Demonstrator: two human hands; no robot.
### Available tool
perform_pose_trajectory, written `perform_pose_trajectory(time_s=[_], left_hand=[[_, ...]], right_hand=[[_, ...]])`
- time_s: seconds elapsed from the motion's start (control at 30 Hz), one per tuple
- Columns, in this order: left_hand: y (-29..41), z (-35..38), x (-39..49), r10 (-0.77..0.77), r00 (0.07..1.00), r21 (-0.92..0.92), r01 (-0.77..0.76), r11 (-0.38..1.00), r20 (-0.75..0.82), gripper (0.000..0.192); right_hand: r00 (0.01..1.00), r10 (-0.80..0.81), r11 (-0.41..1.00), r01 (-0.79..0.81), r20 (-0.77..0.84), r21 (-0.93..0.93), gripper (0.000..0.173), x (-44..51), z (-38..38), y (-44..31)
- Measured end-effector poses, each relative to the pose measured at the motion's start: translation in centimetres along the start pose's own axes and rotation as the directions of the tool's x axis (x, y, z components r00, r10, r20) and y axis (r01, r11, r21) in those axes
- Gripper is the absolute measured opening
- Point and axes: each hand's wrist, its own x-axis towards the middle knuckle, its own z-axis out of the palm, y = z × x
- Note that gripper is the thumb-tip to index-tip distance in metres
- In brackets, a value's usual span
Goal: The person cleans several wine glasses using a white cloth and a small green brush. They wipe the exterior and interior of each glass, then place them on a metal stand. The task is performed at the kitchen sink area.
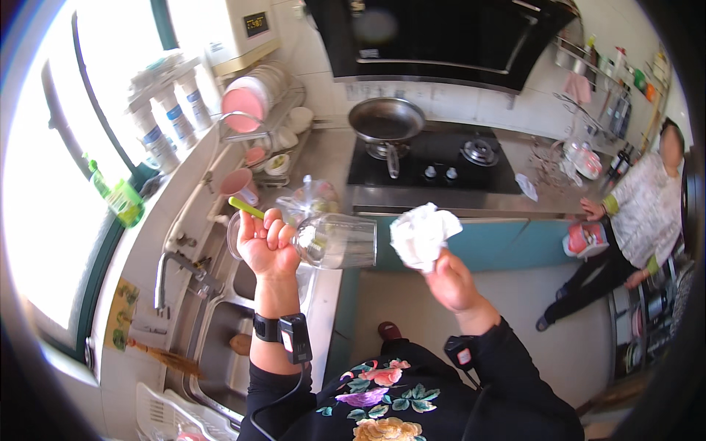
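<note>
Above the sink edge, my left hand (pixel 270 245) grips a clear stemmed glass (pixel 339 241) tipped on its side. The mouth of its bowl faces right, and the round foot shows left of my fingers. A slim green handle (pixel 244 207) also sticks out of the same hand to the upper left; its other end is hidden. My right hand (pixel 455 281) pinches a crumpled white tissue or cloth (pixel 423 234), held up to the right of the glass's mouth. A gap separates the two.
A steel sink (pixel 220 353) with a faucet (pixel 187 275) lies at left. Behind are a dish rack (pixel 259 132), a pink cup (pixel 240 184) and a plastic bag (pixel 311 198). A frying pan (pixel 386 124) rests on the gas hob (pixel 436 165). Another person (pixel 645 198) stands at right, near a hanging bin (pixel 586 240).
</note>
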Motion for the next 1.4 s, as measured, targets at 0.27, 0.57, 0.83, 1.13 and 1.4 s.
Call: perform_pose_trajectory(time_s=[0.27,0.57,0.83,1.13,1.4], left_hand=[[-6.9,-0.9,-0.3,-0.225,0.968,0.052,0.220,0.974,0.110,0.031],[-19.6,1.9,1.9,-0.533,0.789,0.142,0.516,0.845,0.307,0.041],[-41.5,3.2,3.1,-0.778,0.558,0.376,0.681,0.628,0.287,0.036],[-52.5,-2.0,6.4,-0.891,0.453,0.682,0.649,0.337,0.009,0.038],[-52.7,-6.7,14.8,-0.784,0.561,0.586,0.740,0.331,-0.266,0.025]], right_hand=[[0.915,0.399,0.888,-0.369,-0.060,0.275,0.034,2.4,1.9,-0.3],[0.842,0.536,0.769,-0.453,0.066,-0.451,0.021,-1.6,-13.5,-4.6],[0.893,0.221,0.891,-0.348,-0.391,-0.292,0.025,-9.1,-26.6,-6.6],[0.574,0.010,1.000,0.017,-0.819,0.025,0.011,-7.7,-41.2,-14.3],[0.531,0.014,0.999,-0.045,-0.847,-0.011,0.013,3.7,-57.1,-12.4]])
